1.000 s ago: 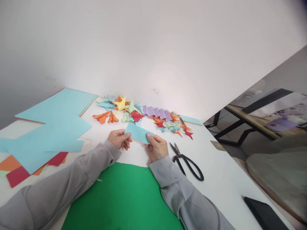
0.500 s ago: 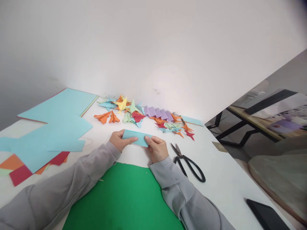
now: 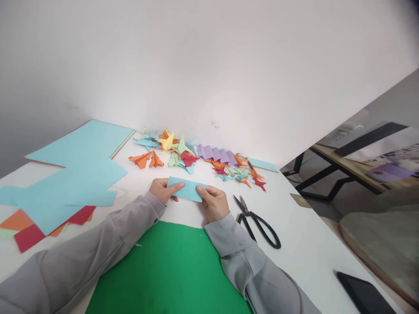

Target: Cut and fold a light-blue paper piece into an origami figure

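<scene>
A small light-blue rectangle of paper (image 3: 187,190) is stretched between my two hands, just beyond the far edge of a green sheet (image 3: 166,270). My left hand (image 3: 163,190) pinches its left end, thumb on top and fingers behind. At the right end my right hand (image 3: 214,203) grips it the same way, the fingers behind mostly hidden. To the right of my right hand lie black-handled scissors (image 3: 258,222), blades a little apart.
Behind my hands are folded paper shapes (image 3: 166,143) in several colours and a purple pleated strip (image 3: 216,154). Large light-blue sheets (image 3: 72,183) cover the left, over red and orange pieces (image 3: 29,237). A dark flat device (image 3: 363,294) lies near the right edge.
My left thumb has slid slightly left along the paper, and a left fingertip now shows below it. Both hands still hold the paper in nearly the same place.
</scene>
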A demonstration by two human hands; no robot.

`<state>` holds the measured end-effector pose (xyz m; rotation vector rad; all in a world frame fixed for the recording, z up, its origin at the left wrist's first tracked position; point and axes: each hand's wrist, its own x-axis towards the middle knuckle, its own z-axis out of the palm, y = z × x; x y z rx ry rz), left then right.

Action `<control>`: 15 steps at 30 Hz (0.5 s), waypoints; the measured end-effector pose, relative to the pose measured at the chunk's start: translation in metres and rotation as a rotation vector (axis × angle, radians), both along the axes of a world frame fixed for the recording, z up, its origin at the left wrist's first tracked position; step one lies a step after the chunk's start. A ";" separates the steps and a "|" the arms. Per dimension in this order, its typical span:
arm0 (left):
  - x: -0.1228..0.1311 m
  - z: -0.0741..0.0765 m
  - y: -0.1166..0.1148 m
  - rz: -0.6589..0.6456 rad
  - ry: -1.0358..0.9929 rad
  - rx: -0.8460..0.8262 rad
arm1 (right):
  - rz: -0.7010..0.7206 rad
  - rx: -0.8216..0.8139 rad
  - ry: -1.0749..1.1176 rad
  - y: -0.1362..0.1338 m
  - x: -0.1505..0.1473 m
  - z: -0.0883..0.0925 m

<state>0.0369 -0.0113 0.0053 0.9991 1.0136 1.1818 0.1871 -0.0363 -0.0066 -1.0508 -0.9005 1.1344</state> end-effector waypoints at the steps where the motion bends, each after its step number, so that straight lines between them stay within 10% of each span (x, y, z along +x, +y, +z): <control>1: 0.000 0.001 0.000 0.001 -0.005 -0.008 | 0.002 -0.003 0.002 0.000 0.000 -0.001; 15: 0.019 0.007 -0.022 -0.068 -0.367 -0.228 | 0.024 -0.050 0.276 -0.004 -0.017 0.009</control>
